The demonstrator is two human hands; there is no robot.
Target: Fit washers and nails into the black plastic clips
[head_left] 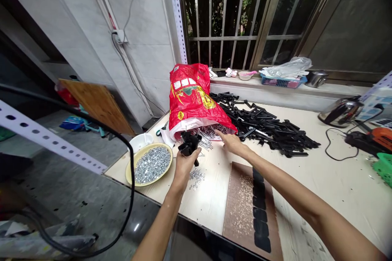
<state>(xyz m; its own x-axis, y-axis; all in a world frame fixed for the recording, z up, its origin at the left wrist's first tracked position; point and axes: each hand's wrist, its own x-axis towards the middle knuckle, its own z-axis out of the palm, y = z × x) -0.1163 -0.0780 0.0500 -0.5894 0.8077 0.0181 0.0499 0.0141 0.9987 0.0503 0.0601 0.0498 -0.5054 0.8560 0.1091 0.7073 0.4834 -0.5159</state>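
Note:
My left hand (pixel 184 162) is closed round a bunch of black plastic parts (pixel 189 144), held just above the table. My right hand (pixel 230 142) reaches forward with its fingers stretched out, touching the silver metal rods (pixel 208 136) that spill from the mouth of a red plastic bag (pixel 193 98). A small heap of silver nuts (pixel 196 177) lies on the table below my left hand. A yellow dish (pixel 130 171) full of silver nuts sits to the left of it.
A large pile of black plastic parts (pixel 269 128) lies behind and right of the bag. A white bowl (pixel 140 141) stands by the dish. A brown board (pixel 245 208) lies near me. A kettle (pixel 339 112), cables and an orange tool (pixel 381 136) are at the right.

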